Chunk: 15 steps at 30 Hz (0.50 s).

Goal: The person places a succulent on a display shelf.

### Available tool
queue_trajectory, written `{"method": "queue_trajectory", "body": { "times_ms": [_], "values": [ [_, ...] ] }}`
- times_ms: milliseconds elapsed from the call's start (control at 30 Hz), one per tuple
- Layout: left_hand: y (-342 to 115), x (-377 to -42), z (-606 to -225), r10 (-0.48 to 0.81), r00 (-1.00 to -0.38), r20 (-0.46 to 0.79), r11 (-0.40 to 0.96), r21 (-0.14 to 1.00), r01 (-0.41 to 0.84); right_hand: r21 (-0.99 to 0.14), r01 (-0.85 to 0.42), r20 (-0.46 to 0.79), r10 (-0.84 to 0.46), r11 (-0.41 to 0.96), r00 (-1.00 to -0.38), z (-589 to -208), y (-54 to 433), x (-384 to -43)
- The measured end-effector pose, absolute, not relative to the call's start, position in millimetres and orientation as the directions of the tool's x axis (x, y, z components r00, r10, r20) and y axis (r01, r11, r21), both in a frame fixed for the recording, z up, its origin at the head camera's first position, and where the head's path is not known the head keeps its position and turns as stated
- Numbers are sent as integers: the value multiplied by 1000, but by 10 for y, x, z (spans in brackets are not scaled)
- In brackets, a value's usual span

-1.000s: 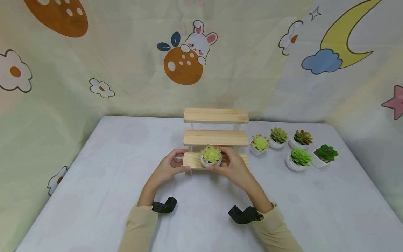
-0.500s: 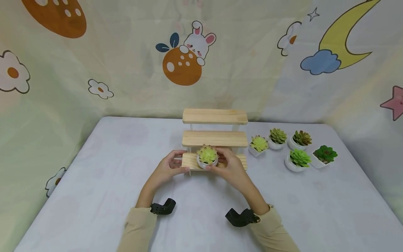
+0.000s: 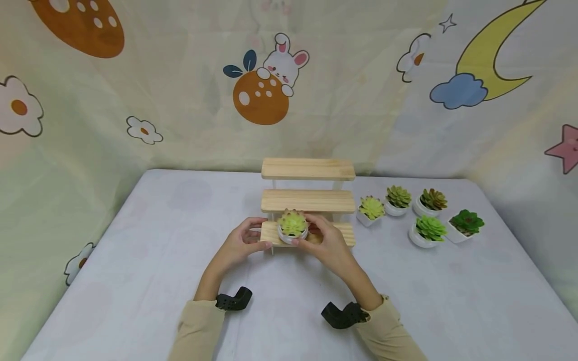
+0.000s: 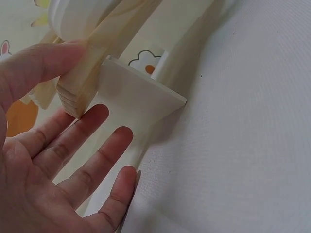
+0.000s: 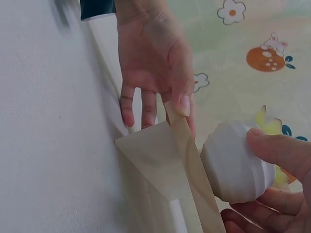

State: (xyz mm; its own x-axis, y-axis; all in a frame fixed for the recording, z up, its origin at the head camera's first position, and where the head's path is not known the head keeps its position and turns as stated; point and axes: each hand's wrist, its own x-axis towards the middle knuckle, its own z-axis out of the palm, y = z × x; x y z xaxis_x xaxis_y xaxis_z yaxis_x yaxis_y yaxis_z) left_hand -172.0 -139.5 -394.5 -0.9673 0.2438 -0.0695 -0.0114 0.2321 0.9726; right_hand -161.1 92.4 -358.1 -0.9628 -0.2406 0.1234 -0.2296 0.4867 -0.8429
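On the bottom board of a three-tier wooden display stand [image 3: 308,201] sits a yellow-green potted succulent [image 3: 292,224] in a round white pot. My right hand [image 3: 333,246] grips that pot from the right, thumb in front and fingers behind. In the right wrist view the pot [image 5: 235,162] appears to touch the board [image 5: 192,165]. My left hand [image 3: 238,239] pinches the left end of the same board. The left wrist view has the thumb on one face of the board [image 4: 104,41]; the lower fingers are spread beside the white support [image 4: 138,92].
Several other potted succulents stand right of the stand: a pale one [image 3: 371,208], an olive one [image 3: 398,199], a reddish-tipped one [image 3: 432,200], a bright green one [image 3: 429,229] and a dark green one [image 3: 466,223]. A printed cloth backdrop [image 3: 189,90] rises behind the white table [image 3: 171,281].
My right hand has shifted the succulent leftward along the bottom board, closer to its left end. The left hand keeps its hold on the board, and the other plants stay in place.
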Motion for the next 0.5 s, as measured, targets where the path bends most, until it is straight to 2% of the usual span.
{"method": "queue_trajectory", "body": {
  "times_ms": [300,500],
  "values": [
    [-1411,-1722,-3970,243,-966,-84,233,972,-26,-842,-234,114,-262,486,-958,-3564,926,-1598],
    [-1410,-1728,-3968,248,-965,-83,228,973,-25,-876,-247,115,-318,414,-941,-3513,1034,-1612]
  ]
}}
